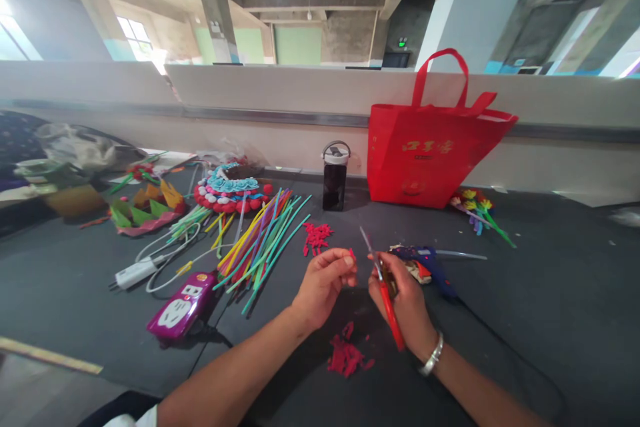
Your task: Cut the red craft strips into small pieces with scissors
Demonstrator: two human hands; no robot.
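Between thumb and fingertips, my left hand [327, 283] pinches a small red piece [352, 254] that looks like felt or paper. My right hand [404, 293] is wrapped round red-handled scissors [387, 303], their blades pointing up and away, just right of the piece and apart from it. Below my hands lies a heap of red scraps [346, 355]. Beyond my left hand is a small pile of cut red pieces [317, 237]. A blue glue gun [425, 260] with a clear glue stick rests on its side behind my right hand, partly hidden by it.
Coloured pipe cleaners [265, 240] lie left of centre, near a purple device [184, 305] and a white charger [136, 272]. A black bottle [335, 180] and a red bag [425, 153] stand at the back. The glue gun's cord [510, 350] runs along the right side.
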